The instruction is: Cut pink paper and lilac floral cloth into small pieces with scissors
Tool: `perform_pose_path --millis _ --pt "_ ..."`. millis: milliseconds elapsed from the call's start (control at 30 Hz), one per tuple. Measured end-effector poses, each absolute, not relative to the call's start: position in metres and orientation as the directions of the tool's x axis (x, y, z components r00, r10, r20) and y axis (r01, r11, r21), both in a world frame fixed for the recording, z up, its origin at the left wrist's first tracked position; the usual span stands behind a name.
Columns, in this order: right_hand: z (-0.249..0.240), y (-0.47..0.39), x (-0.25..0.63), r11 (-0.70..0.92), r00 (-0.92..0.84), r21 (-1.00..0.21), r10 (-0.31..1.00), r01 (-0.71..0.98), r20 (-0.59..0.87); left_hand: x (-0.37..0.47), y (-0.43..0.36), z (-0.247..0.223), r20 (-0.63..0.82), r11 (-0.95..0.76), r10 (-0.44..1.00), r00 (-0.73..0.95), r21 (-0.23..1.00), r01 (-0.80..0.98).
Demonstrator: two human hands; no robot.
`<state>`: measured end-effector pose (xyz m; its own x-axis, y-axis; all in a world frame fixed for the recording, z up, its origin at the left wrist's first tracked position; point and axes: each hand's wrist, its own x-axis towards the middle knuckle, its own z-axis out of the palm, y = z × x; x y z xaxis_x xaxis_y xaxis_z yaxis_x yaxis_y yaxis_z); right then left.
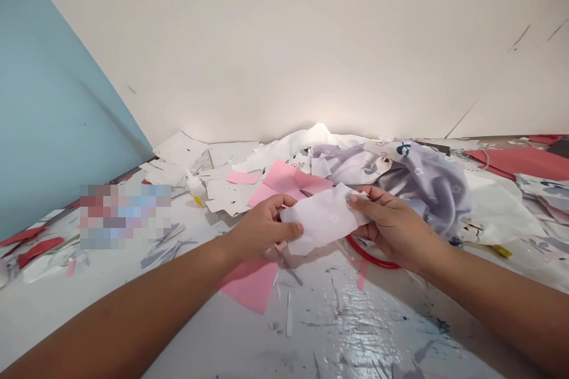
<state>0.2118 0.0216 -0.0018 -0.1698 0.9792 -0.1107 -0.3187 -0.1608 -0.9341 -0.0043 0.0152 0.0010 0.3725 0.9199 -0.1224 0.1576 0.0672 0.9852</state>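
A small pale lavender piece of cloth (326,219) is stretched between my two hands above the table. My left hand (271,225) pinches its left end, thumb on top. At the right end, the thumb and fingers of my right hand (386,219) grip the cloth's edge. Under the right hand shows a red loop (373,257), like a scissors handle; a dark metal tip (306,193) pokes out behind the cloth. Pink paper (288,180) lies just beyond the left hand, and another pink sheet (251,287) sits below it.
Behind the hands is a crumpled heap of lavender floral fabric (440,183). White paper scraps (229,192) and a small white bottle (194,183) lie to the left. Red sheets (524,160) rest at the far right. A white board (311,41) leans at the back.
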Motion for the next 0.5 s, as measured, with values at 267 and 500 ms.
perform_pose_path --millis 267,500 --pt "-0.003 0.018 0.212 -0.128 -0.287 -0.987 0.953 -0.093 -0.096 -0.031 0.024 0.039 -0.378 0.094 0.801 0.464 0.845 0.526" --pt "-0.006 -0.003 0.19 -0.14 -0.48 -0.966 0.846 0.216 -0.23 -0.065 0.026 0.067 -0.534 -0.017 0.723 0.438 0.62 0.785"
